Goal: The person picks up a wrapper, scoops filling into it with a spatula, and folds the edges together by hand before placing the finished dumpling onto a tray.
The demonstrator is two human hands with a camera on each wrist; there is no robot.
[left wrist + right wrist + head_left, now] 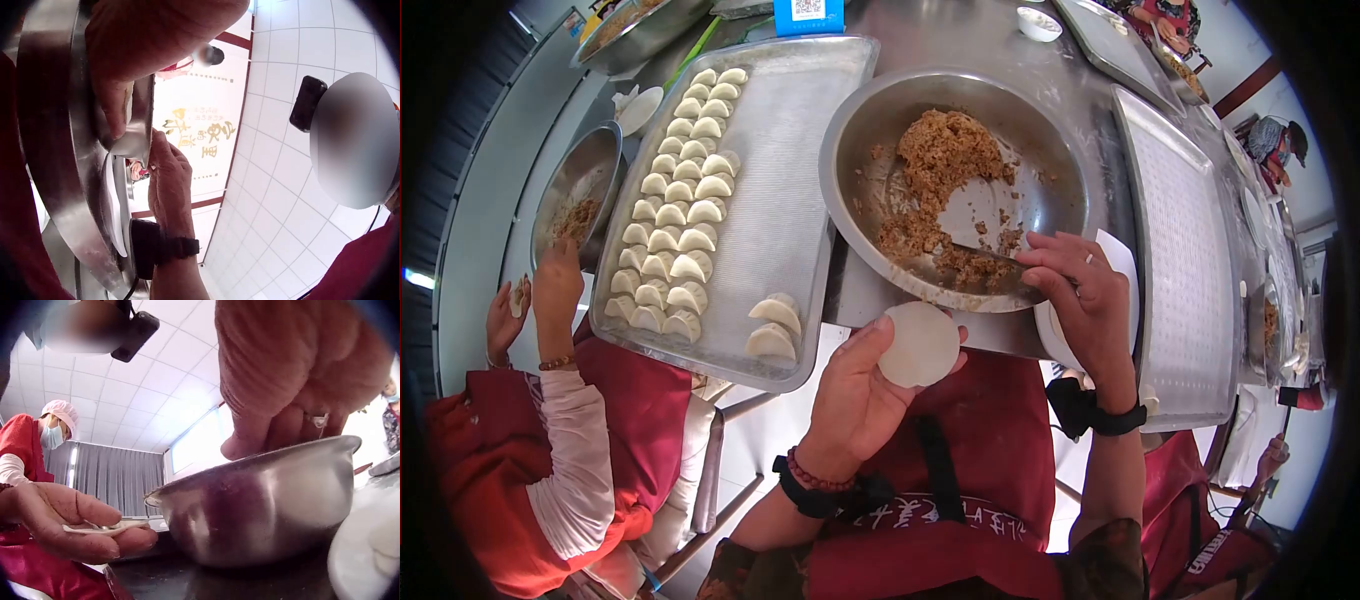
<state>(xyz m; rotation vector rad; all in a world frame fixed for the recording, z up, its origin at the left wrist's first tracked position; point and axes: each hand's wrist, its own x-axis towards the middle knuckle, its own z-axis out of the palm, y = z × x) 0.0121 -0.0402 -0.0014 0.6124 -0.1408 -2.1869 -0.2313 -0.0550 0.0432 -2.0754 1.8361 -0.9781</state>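
A round, flat dough wrapper [919,345] lies across the fingers of the left hand [862,395], its thumb on the wrapper's edge, just below the bowl's near rim. Over the right part of the steel bowl [855,200], the right hand [1085,300] grips the handle of a thin metal utensil [985,254], whose far end is in the brown filling [945,150]. In the right wrist view the left hand [81,522] holds the wrapper [106,530] level beside the bowl [262,506]; the right hand [300,375] is above the rim.
Left of the bowl, a metal tray [785,130] holds rows of folded dumplings [663,239], with a few more at its near corner. A perforated tray [1185,260] stands to the right, beside a white plate [1122,262]. At the left, another person's hands [558,290] are near a smaller bowl [605,165].
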